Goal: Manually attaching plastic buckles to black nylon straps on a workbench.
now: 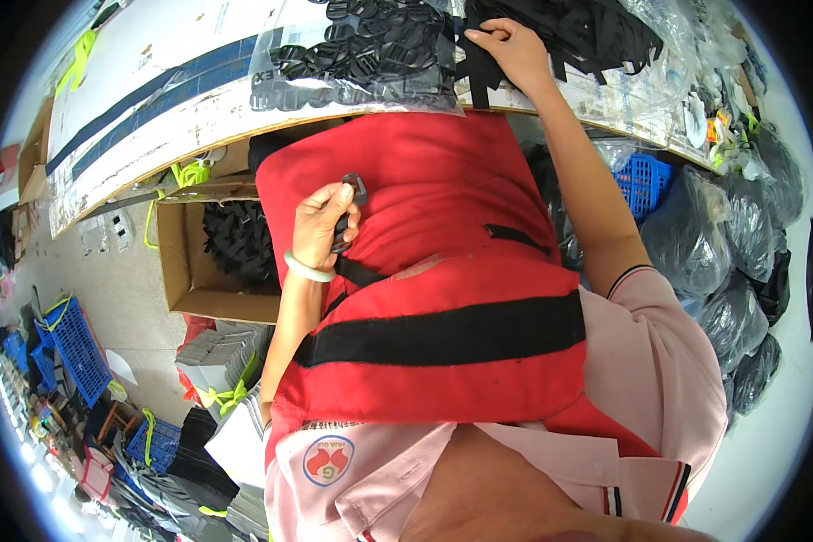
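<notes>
In front of my red apron, my left hand (325, 226) is closed around a black plastic buckle (356, 188); more black plastic shows below its fingers, partly hidden by the hand. My right hand (512, 56) reaches over the worktable with its fingertips pinched at a black webbing strap (481, 70). Beside it on the right spreads a pile of black straps (592, 32). A heap of black buckles (370, 50) lies on a clear plastic bag (352, 95) to the left of my right hand.
The white, worn worktable (172, 99) ends just beyond my lap. Below it at left, a cardboard box (179, 280) holds black straps. Filled dark plastic bags (686, 235) and a blue basket (643, 185) stand at right. Blue crates (79, 348) and grey stacks (217, 361) sit at left.
</notes>
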Tool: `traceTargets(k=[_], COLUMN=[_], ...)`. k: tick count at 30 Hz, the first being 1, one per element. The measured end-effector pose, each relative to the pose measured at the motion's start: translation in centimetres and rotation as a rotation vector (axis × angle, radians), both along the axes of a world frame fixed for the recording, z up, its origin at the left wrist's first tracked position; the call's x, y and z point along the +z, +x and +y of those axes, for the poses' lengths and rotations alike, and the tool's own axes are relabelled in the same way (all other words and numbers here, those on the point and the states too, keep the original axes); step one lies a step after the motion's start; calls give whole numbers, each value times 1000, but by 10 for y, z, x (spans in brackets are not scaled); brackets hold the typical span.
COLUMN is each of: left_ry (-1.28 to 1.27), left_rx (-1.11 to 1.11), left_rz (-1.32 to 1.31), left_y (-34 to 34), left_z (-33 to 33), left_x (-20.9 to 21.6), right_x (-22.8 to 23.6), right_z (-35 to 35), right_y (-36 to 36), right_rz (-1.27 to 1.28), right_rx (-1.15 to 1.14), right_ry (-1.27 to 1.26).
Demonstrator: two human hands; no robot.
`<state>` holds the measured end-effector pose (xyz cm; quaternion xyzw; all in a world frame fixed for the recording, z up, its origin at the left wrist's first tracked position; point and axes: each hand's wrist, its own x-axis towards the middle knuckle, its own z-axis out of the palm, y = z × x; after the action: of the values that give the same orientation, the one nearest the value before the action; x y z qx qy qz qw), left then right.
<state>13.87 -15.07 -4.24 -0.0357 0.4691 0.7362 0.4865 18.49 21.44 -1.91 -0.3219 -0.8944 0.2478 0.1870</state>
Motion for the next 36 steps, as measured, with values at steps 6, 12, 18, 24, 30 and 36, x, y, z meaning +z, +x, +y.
traceTargets(k=[6, 12, 18, 24, 30, 36], left_ry=[-130, -94, -125, -204, -217, -310], left_rx=[3, -9, -41, -2, 92, 109], left_rz=[314, 361, 328, 337, 461, 883], left_y=[-5, -6, 0, -1, 2, 3], left_z=[12, 18, 18, 18, 29, 21], left_x=[20, 23, 19, 27, 33, 24], right_x=[1, 14, -11, 33, 44, 36], right_z=[-2, -22, -9, -43, -148, -168], right_y=[-12, -4, 2, 7, 32, 31], right_rz=[370, 76, -310, 262, -93, -125], right_rx=[58, 176, 187, 246, 727, 489], right_ry=[-396, -115, 169, -214, -667, -999])
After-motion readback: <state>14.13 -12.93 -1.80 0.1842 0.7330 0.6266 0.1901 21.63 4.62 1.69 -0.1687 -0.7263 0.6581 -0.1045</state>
